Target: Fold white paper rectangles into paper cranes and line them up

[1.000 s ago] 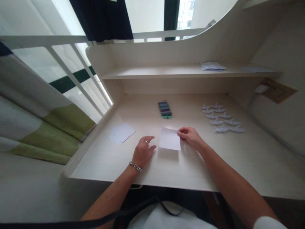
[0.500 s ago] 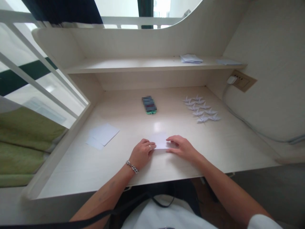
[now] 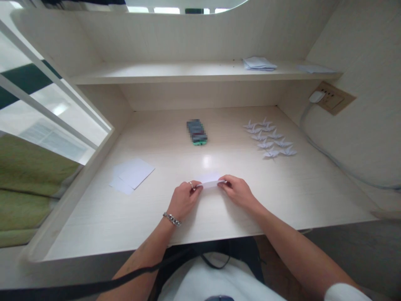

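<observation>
A small white paper sheet (image 3: pixel 209 180) lies on the pale wooden desk (image 3: pixel 219 209) right in front of me. My left hand (image 3: pixel 184 199), with a ring and a chain bracelet, pinches the sheet's left near corner. My right hand (image 3: pixel 237 191) pinches the right near corner. Both corners are raised a little off the desk, so the near edge curls up between my hands.
Spare white sheets (image 3: pixel 131 174) lie at the left. A blurred dark object with a teal edge (image 3: pixel 196 132) sits mid-desk. Several folded paper cranes (image 3: pixel 270 139) stand at the right. Folded papers (image 3: pixel 259 63) rest on the shelf; a wall socket (image 3: pixel 332 98) and cable are far right.
The sheet went from held up in my right hand to lying on the desk, and now both hands pinch its near corners and lift that edge. The camera tilted down.
</observation>
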Demonstrator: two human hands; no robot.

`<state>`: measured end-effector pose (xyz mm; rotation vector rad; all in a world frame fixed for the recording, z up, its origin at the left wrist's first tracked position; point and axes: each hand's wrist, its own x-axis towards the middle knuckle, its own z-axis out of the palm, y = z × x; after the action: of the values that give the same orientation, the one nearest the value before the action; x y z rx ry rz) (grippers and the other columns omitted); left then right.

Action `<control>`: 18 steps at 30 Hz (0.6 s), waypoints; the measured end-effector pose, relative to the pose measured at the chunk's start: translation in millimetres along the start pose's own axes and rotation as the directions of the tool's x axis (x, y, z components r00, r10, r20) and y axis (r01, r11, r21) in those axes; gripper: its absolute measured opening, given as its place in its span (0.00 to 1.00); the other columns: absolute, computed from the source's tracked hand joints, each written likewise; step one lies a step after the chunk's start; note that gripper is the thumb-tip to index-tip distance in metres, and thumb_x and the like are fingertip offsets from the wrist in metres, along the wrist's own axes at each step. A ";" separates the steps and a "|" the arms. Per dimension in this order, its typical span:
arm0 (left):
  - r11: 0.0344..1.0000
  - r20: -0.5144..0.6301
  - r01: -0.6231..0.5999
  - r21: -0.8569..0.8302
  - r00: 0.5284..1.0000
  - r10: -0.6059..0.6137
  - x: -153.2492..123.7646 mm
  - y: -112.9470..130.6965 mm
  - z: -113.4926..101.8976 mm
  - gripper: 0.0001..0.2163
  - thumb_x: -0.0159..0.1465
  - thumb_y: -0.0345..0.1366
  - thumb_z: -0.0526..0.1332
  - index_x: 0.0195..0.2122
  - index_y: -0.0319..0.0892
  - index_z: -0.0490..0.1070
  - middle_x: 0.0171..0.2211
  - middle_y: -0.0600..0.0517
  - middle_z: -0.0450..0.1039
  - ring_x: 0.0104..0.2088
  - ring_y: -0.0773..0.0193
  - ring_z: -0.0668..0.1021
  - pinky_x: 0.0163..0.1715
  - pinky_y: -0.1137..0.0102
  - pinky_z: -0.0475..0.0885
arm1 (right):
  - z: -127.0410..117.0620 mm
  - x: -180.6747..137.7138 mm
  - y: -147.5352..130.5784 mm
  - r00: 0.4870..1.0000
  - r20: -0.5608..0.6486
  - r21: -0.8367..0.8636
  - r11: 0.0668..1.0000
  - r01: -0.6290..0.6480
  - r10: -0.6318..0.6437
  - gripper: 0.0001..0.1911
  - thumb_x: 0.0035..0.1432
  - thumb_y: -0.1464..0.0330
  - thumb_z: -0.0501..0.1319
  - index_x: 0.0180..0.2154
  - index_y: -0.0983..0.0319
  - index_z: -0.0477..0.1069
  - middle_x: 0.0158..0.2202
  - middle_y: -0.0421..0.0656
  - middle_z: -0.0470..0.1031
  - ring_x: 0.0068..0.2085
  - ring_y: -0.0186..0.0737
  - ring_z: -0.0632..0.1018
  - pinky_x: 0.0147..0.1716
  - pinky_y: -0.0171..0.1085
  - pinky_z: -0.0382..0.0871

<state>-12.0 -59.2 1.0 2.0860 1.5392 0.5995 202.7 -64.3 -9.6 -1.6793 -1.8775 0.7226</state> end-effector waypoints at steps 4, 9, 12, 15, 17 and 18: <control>0.988 -0.029 0.151 -0.043 0.988 -0.153 7.3 8.0 4.2 0.13 0.65 0.43 0.54 0.38 0.43 0.75 0.28 0.52 0.77 0.29 0.62 0.77 0.30 0.70 0.67 | -1.8 10.9 -7.0 0.993 -0.008 -0.020 0.993 -0.116 0.116 0.08 0.60 0.64 0.58 0.38 0.55 0.75 0.36 0.40 0.80 0.37 0.41 0.78 0.35 0.36 0.63; 0.951 -0.076 0.309 -0.032 0.948 -0.310 15.8 11.1 8.4 0.13 0.63 0.44 0.57 0.43 0.44 0.73 0.29 0.51 0.79 0.31 0.59 0.79 0.31 0.69 0.67 | -2.7 21.6 -9.0 0.971 -0.021 0.026 0.971 -0.237 0.238 0.11 0.56 0.62 0.62 0.42 0.55 0.73 0.33 0.39 0.81 0.34 0.40 0.78 0.32 0.35 0.63; 0.933 -0.068 0.360 -0.017 0.931 -0.360 20.4 11.7 6.7 0.13 0.62 0.45 0.59 0.43 0.45 0.72 0.29 0.53 0.80 0.33 0.57 0.80 0.31 0.68 0.67 | -3.3 24.2 -11.8 0.958 -0.016 0.028 0.958 -0.285 0.285 0.11 0.55 0.61 0.62 0.41 0.55 0.72 0.32 0.38 0.81 0.31 0.40 0.78 0.29 0.35 0.61; 0.918 -0.070 0.397 0.007 0.916 -0.396 23.5 12.5 4.9 0.14 0.61 0.45 0.59 0.45 0.45 0.70 0.28 0.53 0.80 0.34 0.55 0.80 0.32 0.67 0.67 | -3.2 24.8 -14.9 0.950 -0.019 0.005 0.950 -0.313 0.313 0.09 0.54 0.61 0.62 0.38 0.55 0.71 0.30 0.38 0.80 0.31 0.40 0.78 0.28 0.35 0.59; 0.912 -0.071 0.409 0.021 0.911 -0.407 24.7 12.8 4.4 0.15 0.61 0.46 0.60 0.45 0.45 0.70 0.28 0.52 0.80 0.34 0.54 0.81 0.32 0.66 0.68 | -2.7 24.9 -16.3 0.951 -0.027 -0.020 0.951 -0.308 0.308 0.08 0.55 0.60 0.62 0.36 0.56 0.70 0.30 0.38 0.80 0.31 0.40 0.78 0.27 0.35 0.57; 0.910 -0.069 0.415 0.028 0.908 -0.412 25.0 12.9 4.2 0.15 0.61 0.46 0.60 0.45 0.45 0.69 0.28 0.52 0.80 0.34 0.54 0.81 0.32 0.66 0.68 | -2.5 25.1 -16.7 0.952 -0.031 -0.033 0.952 -0.305 0.304 0.08 0.55 0.60 0.61 0.36 0.56 0.70 0.30 0.39 0.80 0.31 0.40 0.77 0.27 0.35 0.57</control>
<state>7.0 -39.0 7.1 1.7000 1.9700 0.4781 189.9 -40.8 4.4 -2.0194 -1.6405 0.7840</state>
